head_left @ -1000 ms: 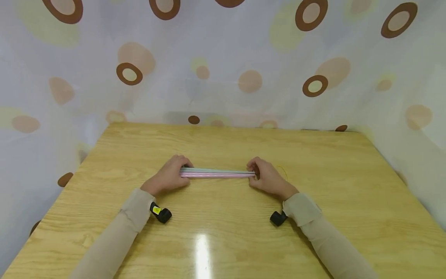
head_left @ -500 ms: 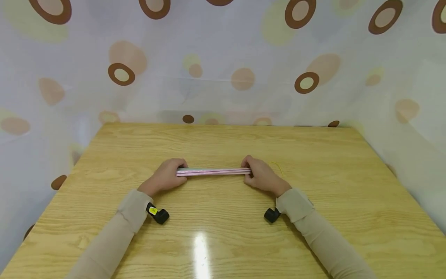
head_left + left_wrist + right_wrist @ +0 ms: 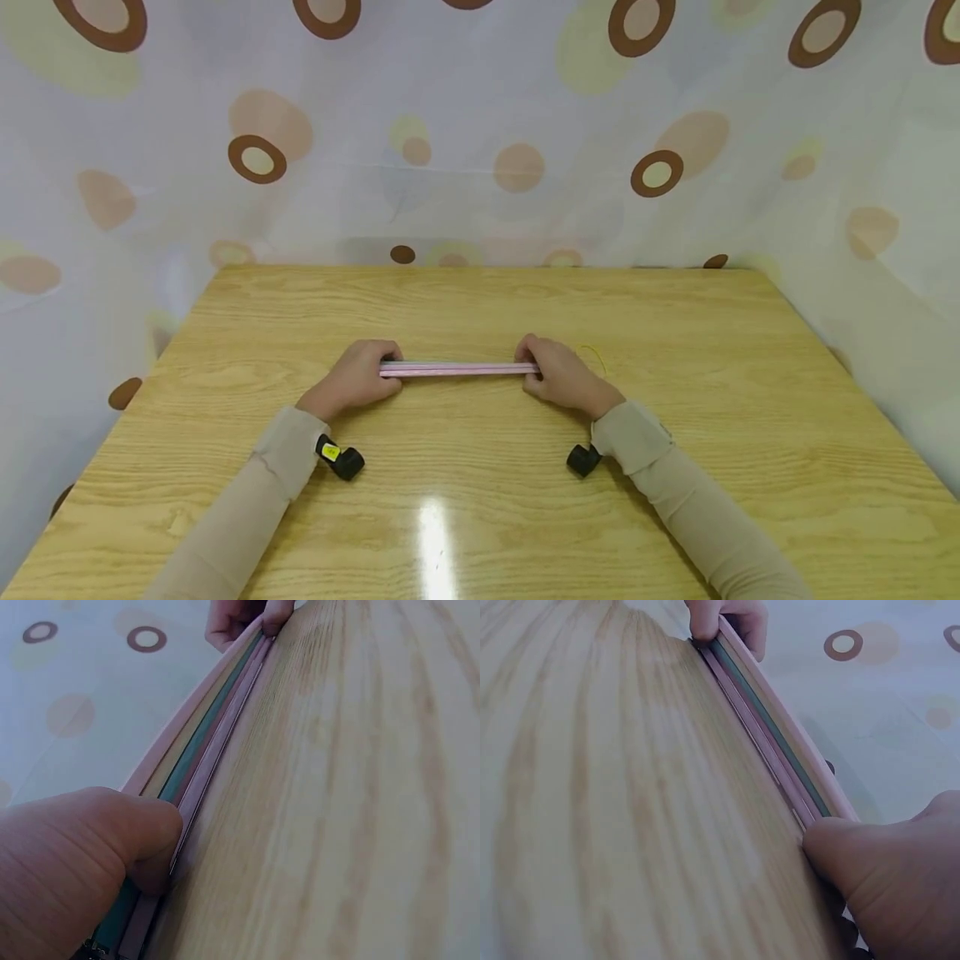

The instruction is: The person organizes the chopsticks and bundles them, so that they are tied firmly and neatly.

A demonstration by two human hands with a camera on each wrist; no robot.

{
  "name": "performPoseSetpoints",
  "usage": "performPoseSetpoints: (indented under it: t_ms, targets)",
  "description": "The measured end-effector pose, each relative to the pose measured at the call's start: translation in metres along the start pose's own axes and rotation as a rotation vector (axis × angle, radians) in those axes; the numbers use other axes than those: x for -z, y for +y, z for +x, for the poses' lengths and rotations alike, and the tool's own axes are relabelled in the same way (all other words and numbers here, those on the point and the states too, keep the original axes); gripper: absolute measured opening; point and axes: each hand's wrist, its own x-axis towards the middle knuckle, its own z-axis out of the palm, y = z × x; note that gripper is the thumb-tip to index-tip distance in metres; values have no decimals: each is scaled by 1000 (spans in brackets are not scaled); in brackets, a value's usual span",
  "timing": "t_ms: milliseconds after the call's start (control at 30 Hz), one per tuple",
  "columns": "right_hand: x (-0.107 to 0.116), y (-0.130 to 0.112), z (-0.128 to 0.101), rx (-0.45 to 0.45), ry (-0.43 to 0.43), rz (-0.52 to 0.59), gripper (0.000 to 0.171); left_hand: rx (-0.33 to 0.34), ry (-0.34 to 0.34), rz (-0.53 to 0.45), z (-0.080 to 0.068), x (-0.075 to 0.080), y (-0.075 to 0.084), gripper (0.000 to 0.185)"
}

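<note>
A bundle of long, thin strips (image 3: 459, 369) lies level between the two hands. Pink, yellow, green and mauve edges show side by side in the left wrist view, packed close along the bundle (image 3: 196, 746). My left hand (image 3: 356, 379) grips the left end, thumb on the near side and fingers behind. At the right end my right hand (image 3: 566, 375) pinches the strips the same way. In the right wrist view the bundle (image 3: 776, 735) runs just over the tabletop. Both ends are partly hidden by fingers.
A thin yellow loop (image 3: 595, 357), like string, shows behind the right hand. The wooden table (image 3: 480, 517) reaches back to a white curtain (image 3: 450, 100) with brown rings. Black wrist cameras hang at the left cuff (image 3: 291, 442) and right cuff (image 3: 633, 437).
The strips, spread wider at the left end earlier, now lie in a narrower, more even band. The right hand has moved slightly closer to the left. The head view has shifted a little.
</note>
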Motion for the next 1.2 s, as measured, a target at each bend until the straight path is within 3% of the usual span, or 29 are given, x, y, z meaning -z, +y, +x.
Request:
performPoseSetpoints:
  t_ms: [133, 333, 433, 733, 1000, 1200]
  targets:
    - [2, -2, 0, 14, -4, -17, 23, -7, -15, 30, 1, 2, 2, 14]
    - [2, -5, -2, 30, -30, -48, 19, -43, -144, 193, -4, 7, 15, 24]
    - [1, -7, -3, 44, -16, -61, 19, -36, -174, 220, -6, 9, 21, 28]
    - [-5, -7, -7, -21, -1, -68, 19, -1, -153, 182, -5, 2, 21, 22]
    - [-15, 3, -3, -15, 83, -5, 14, 122, -105, 123, -3, -3, 18, 5]
    - [-14, 4, -2, -27, 122, 85, 13, 99, -97, 126, -2, 0, 19, 8]
